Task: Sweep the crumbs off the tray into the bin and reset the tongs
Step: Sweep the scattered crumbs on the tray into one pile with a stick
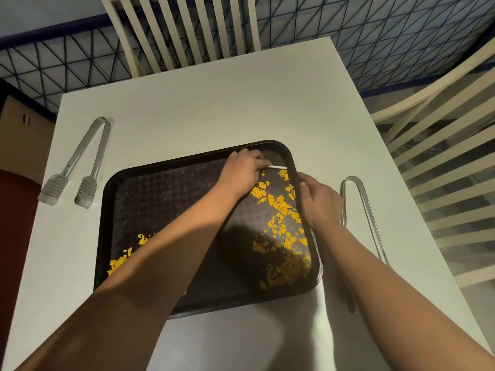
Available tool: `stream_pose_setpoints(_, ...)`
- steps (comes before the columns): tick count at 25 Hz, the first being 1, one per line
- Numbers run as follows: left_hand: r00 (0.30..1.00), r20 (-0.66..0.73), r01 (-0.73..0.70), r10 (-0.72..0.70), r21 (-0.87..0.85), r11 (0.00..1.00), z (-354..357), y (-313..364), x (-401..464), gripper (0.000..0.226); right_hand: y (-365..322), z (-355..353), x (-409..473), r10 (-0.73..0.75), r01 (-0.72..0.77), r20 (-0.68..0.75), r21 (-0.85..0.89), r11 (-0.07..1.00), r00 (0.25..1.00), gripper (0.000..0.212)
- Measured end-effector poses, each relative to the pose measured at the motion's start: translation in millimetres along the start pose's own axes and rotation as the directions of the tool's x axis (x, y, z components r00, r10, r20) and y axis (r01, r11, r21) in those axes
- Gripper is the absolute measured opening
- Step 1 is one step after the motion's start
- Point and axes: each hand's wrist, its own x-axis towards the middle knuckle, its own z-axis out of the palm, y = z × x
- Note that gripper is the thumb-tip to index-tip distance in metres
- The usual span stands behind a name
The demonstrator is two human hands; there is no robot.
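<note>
A dark brown tray [166, 199] lies in the middle of the white table. Yellow crumbs [281, 210] are scattered along its right side, with a smaller patch [120, 259] at its front left. My left hand [242, 170] reaches across to the tray's far right corner and grips a thin white scraper [278, 166] pressed on the tray. My right hand [320, 202] holds the tray's right rim. One pair of clear tongs [80, 162] lies left of the tray. A second pair [361, 210] lies to the right, partly hidden by my right arm.
A white slatted chair [184, 28] stands at the table's far edge and another [442, 162] at its right. A brown box [24, 135] stands on the floor at the left. The patterned blue floor shows beyond the table.
</note>
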Motion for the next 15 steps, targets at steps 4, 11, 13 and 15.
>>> stream_pose_setpoints(4, 0.981, 0.115, -0.167, 0.154, 0.11, 0.98, -3, 8, -34, 0.041, 1, 0, 0, 0.014, -0.014, 0.011, 0.011, 1.0, 1.0, 0.042)
stream_pose_setpoints(11, 0.945, -0.253, 0.172, -0.208, -0.158, 0.972, 3, -17, -92, 0.028, -1, 1, -1, 0.01, -0.01, 0.004, 0.034, 0.999, 1.0, 0.047)
stream_pose_setpoints(13, 0.846, -0.3, 0.358, -0.441, -0.294, 0.886, 6, -38, -97, 0.027, 0, 0, -1, 0.025, -0.025, 0.015, 0.039, 0.999, 1.0, 0.038)
stream_pose_setpoints(15, 0.778, -0.266, 0.477, -0.57, -0.342, 0.81, 6, -50, -101, 0.029, 0, 0, -2, 0.033, -0.034, 0.017, 0.04, 0.999, 0.999, 0.036)
